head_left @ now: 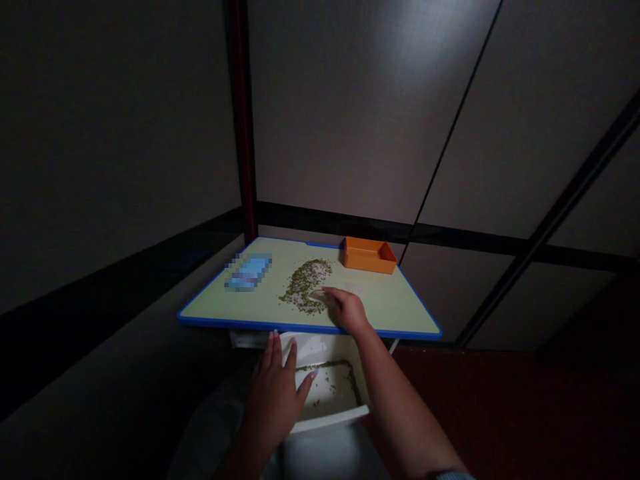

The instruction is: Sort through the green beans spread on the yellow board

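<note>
Small green bean-like grains [303,283] lie scattered in a loose heap on the pale tabletop [385,303]. My right hand [349,311] is closed at the near right side of the heap, its fingers pinching a pale, thin, flat piece [320,295] whose exact kind I cannot make out. Below the table's front edge is a white plastic bin [330,421] with a few grains along its inner edges and floor. Over the bin's left side lies my left hand [277,387], fingers stretched apart and nothing visible in them; its fingertips come up close to the table edge.
An orange open-topped box [370,257] stands at the table's back right corner. Toward the left lies a blurred-out bluish rectangle [249,272]. A raised blue rim [300,327] runs around the tabletop. Panelled walls [350,120] close in behind and on the left.
</note>
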`<state>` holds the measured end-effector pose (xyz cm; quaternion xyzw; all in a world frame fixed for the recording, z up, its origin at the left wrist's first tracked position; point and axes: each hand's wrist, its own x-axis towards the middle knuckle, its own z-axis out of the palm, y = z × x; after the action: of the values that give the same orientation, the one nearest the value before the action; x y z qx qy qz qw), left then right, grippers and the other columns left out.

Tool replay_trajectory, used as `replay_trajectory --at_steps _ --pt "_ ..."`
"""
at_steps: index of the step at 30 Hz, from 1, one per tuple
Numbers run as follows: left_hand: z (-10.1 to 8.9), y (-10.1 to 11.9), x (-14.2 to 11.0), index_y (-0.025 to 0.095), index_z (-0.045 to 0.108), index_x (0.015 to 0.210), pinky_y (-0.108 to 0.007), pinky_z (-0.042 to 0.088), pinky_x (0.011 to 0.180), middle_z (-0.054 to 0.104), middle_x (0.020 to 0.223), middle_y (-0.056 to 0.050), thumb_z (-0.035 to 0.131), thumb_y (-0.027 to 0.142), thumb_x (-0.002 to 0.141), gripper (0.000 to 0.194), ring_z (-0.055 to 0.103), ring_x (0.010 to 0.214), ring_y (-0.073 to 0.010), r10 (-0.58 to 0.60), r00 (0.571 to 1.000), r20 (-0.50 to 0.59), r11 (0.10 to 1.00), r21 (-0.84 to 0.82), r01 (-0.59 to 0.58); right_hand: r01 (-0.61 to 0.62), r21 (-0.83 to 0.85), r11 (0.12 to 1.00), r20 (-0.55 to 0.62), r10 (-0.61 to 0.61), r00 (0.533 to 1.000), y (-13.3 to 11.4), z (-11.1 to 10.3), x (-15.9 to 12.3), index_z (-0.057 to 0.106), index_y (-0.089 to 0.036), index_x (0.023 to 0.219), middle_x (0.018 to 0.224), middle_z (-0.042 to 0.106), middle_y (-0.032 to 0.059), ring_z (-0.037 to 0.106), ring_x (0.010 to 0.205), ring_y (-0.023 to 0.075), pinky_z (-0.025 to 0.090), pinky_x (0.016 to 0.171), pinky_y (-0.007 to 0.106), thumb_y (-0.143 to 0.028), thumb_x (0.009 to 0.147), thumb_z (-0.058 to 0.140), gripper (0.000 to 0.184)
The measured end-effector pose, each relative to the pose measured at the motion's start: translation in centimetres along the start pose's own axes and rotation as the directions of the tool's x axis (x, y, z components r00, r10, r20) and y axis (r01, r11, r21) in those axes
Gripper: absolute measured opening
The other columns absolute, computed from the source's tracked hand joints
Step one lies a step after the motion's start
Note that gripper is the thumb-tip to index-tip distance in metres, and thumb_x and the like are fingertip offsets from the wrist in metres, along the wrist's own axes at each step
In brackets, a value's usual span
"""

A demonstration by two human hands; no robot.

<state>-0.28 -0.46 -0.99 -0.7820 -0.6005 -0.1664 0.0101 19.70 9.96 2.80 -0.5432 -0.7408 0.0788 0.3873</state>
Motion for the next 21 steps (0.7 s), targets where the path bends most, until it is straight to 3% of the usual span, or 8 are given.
replay_trajectory --at_steps 5,8,12,15,19,21 --pt "-0.1 0.1 0.1 0.010 0.048 0.136 -0.048 0.033 0.110 0.031 0.150 -0.027 0.048 0.050 0.084 0.066 0.021 0.144 -0.0365 0.001 1.000 0.014 1.000 0.005 -0.001 -0.074 0.146 0.987 -0.175 0.100 0.979 1.6 -0.1 0.1 0.068 -0.023 0.116 0.114 0.070 0.0021 0.065 0.103 0.0151 0.049 0.095 0.028 -0.001 0.075 0.042 0.053" --pt "-0.3 0.1 0.2 0.009 0.047 0.136 -0.047 0.034 0.110 0.030 0.150 -0.028 0.048 0.049 0.083 0.066 0.021 0.143 -0.0366 0.000 1.000 0.029 1.000 0.010 -0.001 -0.129 0.245 0.961 -0.201 0.180 0.963 2.7 0.2 0.3 0.071 -0.019 0.106 0.107 0.072 0.0041 0.067 0.096 0.0149 0.050 0.092 0.029 -0.001 0.073 0.040 0.049" --pt "-0.4 0.1 0.2 0.010 0.047 0.136 -0.047 0.034 0.110 0.032 0.150 -0.027 0.048 0.049 0.084 0.066 0.022 0.143 -0.0370 0.011 1.000 0.021 1.000 0.022 -0.011 -0.185 0.279 0.942 -0.273 0.263 0.926 3.0 0.5 0.4 0.070 -0.017 0.104 0.109 0.071 0.0080 0.065 0.099 0.0169 0.049 0.094 0.031 -0.013 0.081 0.046 0.034" --pt "-0.4 0.1 0.2 0.010 0.047 0.136 -0.047 0.035 0.109 0.033 0.150 -0.027 0.048 0.050 0.083 0.066 0.022 0.143 -0.0370 0.017 1.000 0.018 0.999 0.037 -0.017 -0.180 0.349 0.920 -0.274 0.284 0.919 2.7 0.4 0.4 0.069 -0.017 0.102 0.106 0.071 0.0090 0.067 0.091 0.0171 0.052 0.085 0.029 -0.027 0.084 0.052 0.026" --pt "-0.3 0.0 0.3 0.010 0.048 0.135 -0.047 0.035 0.110 0.034 0.149 -0.027 0.049 0.050 0.083 0.066 0.023 0.143 -0.0367 0.024 1.000 0.007 0.998 0.053 -0.024 -0.221 0.287 0.932 -0.291 0.305 0.907 2.8 -0.4 0.1 0.069 -0.018 0.091 0.089 0.072 0.0050 0.065 0.082 0.0166 0.050 0.079 0.026 -0.027 0.084 0.052 0.021" --pt "-0.1 0.0 0.3 0.010 0.049 0.135 -0.047 0.035 0.110 0.035 0.149 -0.026 0.049 0.050 0.083 0.065 0.024 0.142 -0.0365 0.025 1.000 -0.003 0.998 0.056 -0.024 -0.304 0.191 0.933 -0.281 0.348 0.894 3.0 -0.9 0.0 0.068 -0.020 0.103 0.085 0.071 0.0029 0.064 0.078 0.0155 0.048 0.076 0.025 -0.019 0.084 0.048 0.028"
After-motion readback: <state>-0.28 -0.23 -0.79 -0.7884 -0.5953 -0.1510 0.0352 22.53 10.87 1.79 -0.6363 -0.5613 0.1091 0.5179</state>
